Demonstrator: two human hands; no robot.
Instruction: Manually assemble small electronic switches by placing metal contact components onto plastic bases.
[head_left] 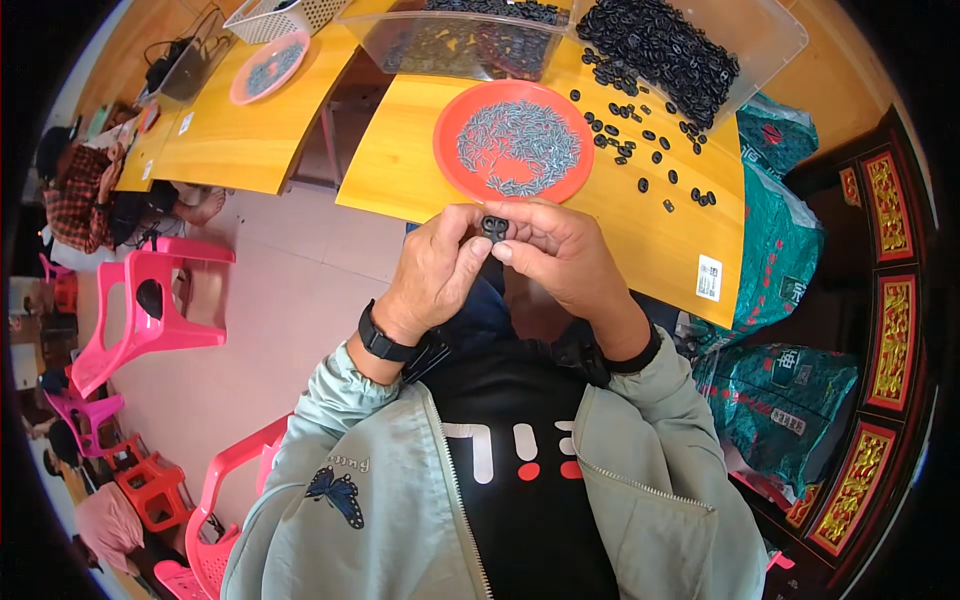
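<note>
Between my two hands, just off the table's near edge, is a small black plastic piece with rounded holes in its face. My left hand is closed, pinching the piece from the left with thumb and fingers. From the other side my right hand grips it too, its thumb tip at the lower edge. Right beyond the hands lies a red plate on the yellow table, holding many small grey metal screws. Whether a screw sits in the black piece cannot be made out.
Loose black pieces lie scattered right of the plate. Behind stand clear bins of black parts. Green sacks crowd the right side. Pink stools stand left on the floor, and a person in a checked shirt sits far left.
</note>
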